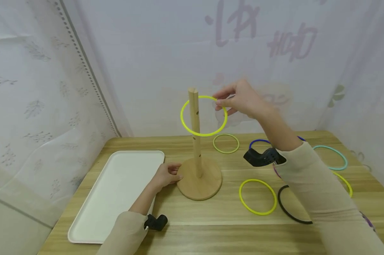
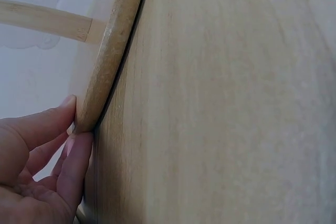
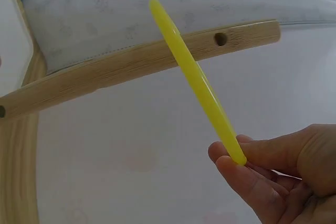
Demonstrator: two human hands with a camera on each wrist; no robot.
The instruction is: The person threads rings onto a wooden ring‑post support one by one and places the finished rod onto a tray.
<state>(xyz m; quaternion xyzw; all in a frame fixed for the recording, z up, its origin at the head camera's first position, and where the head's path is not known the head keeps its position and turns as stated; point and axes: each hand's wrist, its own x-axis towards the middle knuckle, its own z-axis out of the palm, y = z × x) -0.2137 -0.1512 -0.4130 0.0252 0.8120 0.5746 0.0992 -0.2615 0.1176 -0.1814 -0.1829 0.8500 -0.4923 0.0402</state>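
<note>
A yellow ring point(image 1: 203, 134) encircles the upper part of an upright wooden post point(image 1: 196, 148); the front of the ring passes before the post and its back goes behind. My right hand point(image 1: 243, 99) pinches the ring's right side between thumb and fingers. Seen edge-on in the right wrist view, the ring point(image 3: 197, 80) crosses in front of the post point(image 3: 115, 69). The post rises from a round wooden base point(image 1: 208, 184). My left hand point(image 1: 164, 176) grips the base's left edge, thumb on top and fingers against the rim point(image 2: 107, 61) in the left wrist view.
A white tray point(image 1: 115, 184) lies on the wooden table left of the stand. Several rings lie to the right, including a yellow ring point(image 1: 241, 194), a black ring point(image 1: 285, 207), a turquoise ring point(image 1: 345, 163) and a yellow-green ring point(image 1: 214, 143). Curtains point(image 1: 141, 71) hang behind.
</note>
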